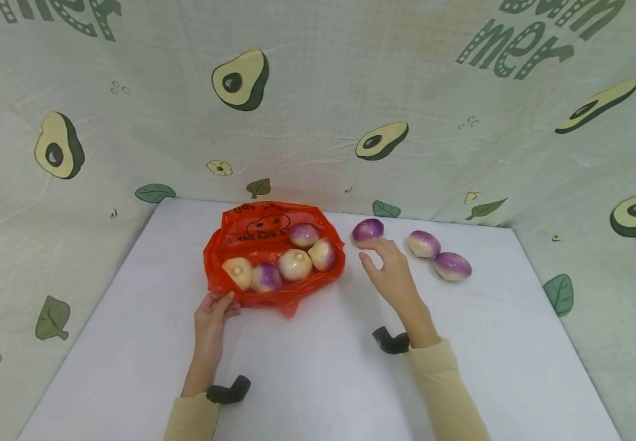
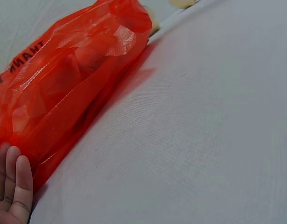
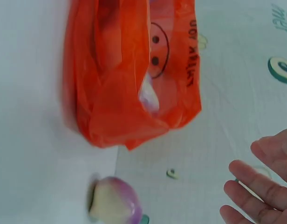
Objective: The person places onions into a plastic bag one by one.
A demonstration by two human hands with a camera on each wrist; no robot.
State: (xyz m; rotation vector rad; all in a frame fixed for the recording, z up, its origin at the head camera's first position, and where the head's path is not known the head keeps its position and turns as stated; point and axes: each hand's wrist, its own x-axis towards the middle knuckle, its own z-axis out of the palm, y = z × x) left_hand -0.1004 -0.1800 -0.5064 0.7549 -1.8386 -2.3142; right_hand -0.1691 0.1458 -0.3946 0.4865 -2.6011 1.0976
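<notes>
A red plastic bag [image 1: 290,299] lies with its mouth wide, and several purple-and-white turnips [image 1: 295,265] sit inside it. At its near left edge my left hand [image 1: 214,312] pinches the rim between thumb and fingers; the left wrist view shows three fingertips [image 2: 23,172] against the red plastic. Right of the bag, my right hand [image 1: 392,275] is held over the table with thumb and fingers apart and nothing between them. Just beyond its fingertips is a loose turnip [image 1: 367,229], also seen below the bag in the right wrist view.
Two more turnips [image 1: 423,244] lie close together to the right of my right hand. The white table [image 1: 318,373] ends at a cloth backdrop [image 1: 307,122] printed with avocados and leaves. Each wrist wears a black strap mount [image 1: 391,340].
</notes>
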